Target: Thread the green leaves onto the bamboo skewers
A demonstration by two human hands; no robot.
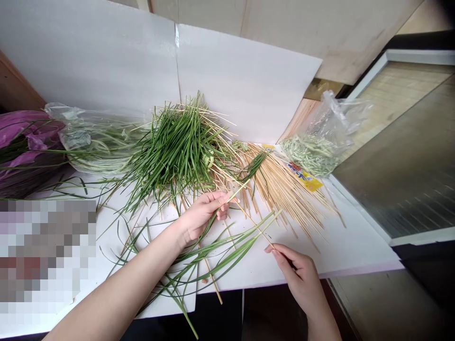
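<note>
Between the fingertips of my left hand [204, 213], a long green chive [239, 189] is pinched, its pale end pointing up and right. My right hand [298, 272] has thumb and forefinger closed on the lower end of a thin wooden skewer [254, 223]. The skewer slants up to my left fingertips; whether its tip has entered the chive I cannot tell. Loose chives [234, 253] trail under my left wrist and cross behind the skewer. Beyond my left hand lies a large heap of chives [181, 147] with skewer ends sticking out.
Many bare skewers [284, 184] are fanned over the white tabletop [359, 251], right of the heap. A clear bag of pale green pieces [313, 151] stands at the back right. Clear [103, 142] and purple [31, 132] bags of greens lie left. White boards [234, 80] stand behind.
</note>
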